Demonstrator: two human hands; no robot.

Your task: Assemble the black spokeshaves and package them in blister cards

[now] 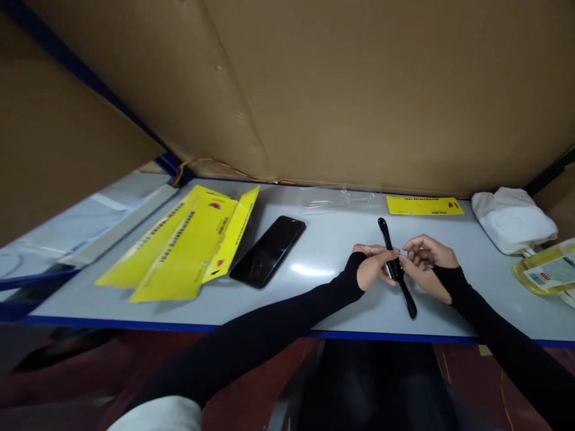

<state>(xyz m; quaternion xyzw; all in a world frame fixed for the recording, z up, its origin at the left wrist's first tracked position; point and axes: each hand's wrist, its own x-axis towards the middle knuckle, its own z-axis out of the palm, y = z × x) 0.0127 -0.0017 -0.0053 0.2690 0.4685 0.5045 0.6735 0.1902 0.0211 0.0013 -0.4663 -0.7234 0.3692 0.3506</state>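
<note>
A black spokeshave [408, 298] is held slantwise above the table, one handle pointing to the back and the other to the front. My left hand [374, 265] is closed around its middle, the thumb lying across the body. From the right, my right hand [429, 263] meets the same middle part, with thumb and forefinger drawn together at the tool and the other fingers loosely curled. Any small part between those fingertips is too small to make out. Behind the tool lies a yellow printed card [424, 206]; a clear plastic blister shell [336, 199] is beside it.
Left of my hands are a black phone [269, 251] and several overlapping yellow cards [179, 251]. A white cloth bundle [514, 220] and a bottle of yellow liquid [545, 269] stand at the right. Brown panels [359, 90] rise behind the table [287, 311], with a thin cable along their base.
</note>
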